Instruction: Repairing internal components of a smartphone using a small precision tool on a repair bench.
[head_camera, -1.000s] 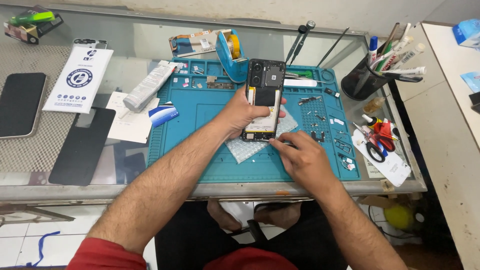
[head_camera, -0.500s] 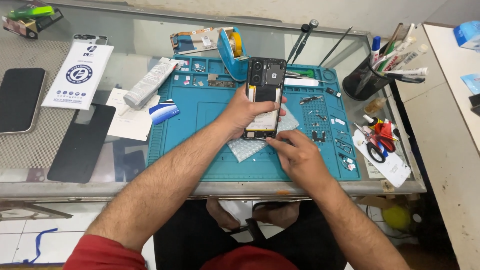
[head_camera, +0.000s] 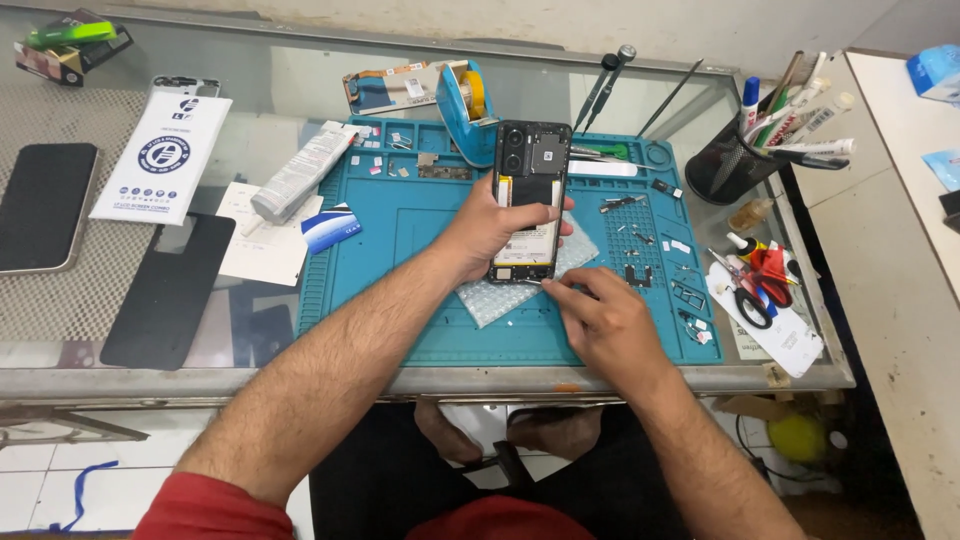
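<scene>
Opened phone (head_camera: 527, 205) on the blue mat (head_camera: 400, 300) looks light, rigid, fragile; left hand (head_camera: 490, 232) clasps its edges, right hand (head_camera: 600, 315) fingertips pinch at its lower end.

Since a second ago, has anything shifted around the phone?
Hardly. The left hand still holds the opened phone on the bubble wrap, and the right hand stays at its lower end, fingertips barely shifted. The phone sits in the same spot on the blue mat. Nothing was picked up or let go.
</scene>
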